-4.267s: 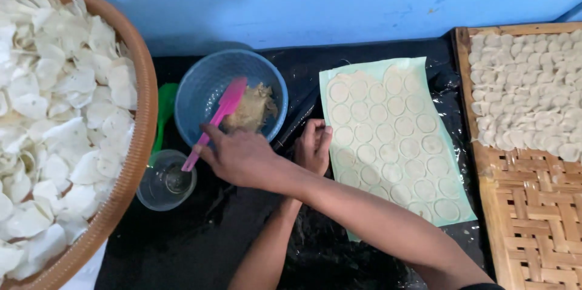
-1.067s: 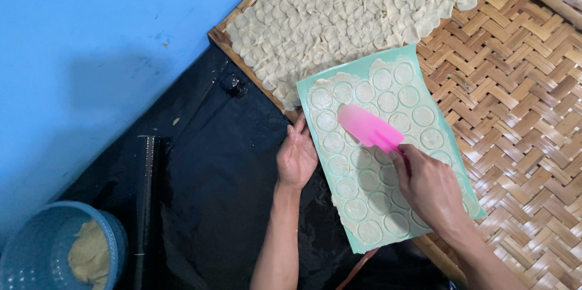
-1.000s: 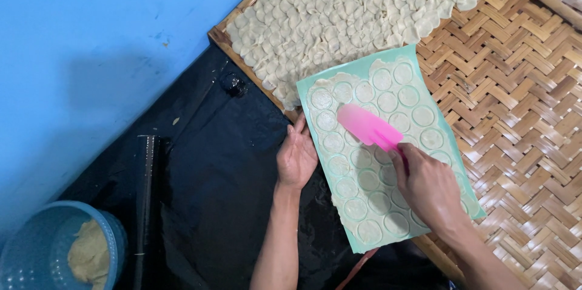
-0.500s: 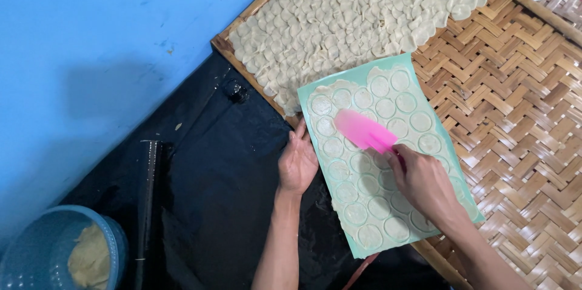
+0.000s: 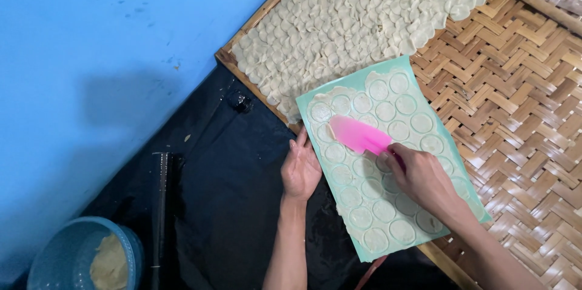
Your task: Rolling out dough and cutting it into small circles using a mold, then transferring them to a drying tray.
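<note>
Gripping the pink spatula (image 5: pixel 357 134), right hand (image 5: pixel 424 180) scrapes the green mould sheet (image 5: pixel 388 156); left hand (image 5: pixel 301 167), fingers flat, pins its edge. Sheet could slide if pressure slackens.

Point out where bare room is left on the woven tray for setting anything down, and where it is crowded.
Free: the bare weave of the woven tray right of the green mould sheet, below the dough discs. Also the black sheet between the blue bowl and the left hand. Crowded: the tray's upper left under discs, and the sheet, where the right hand holds the pink spatula.
</note>
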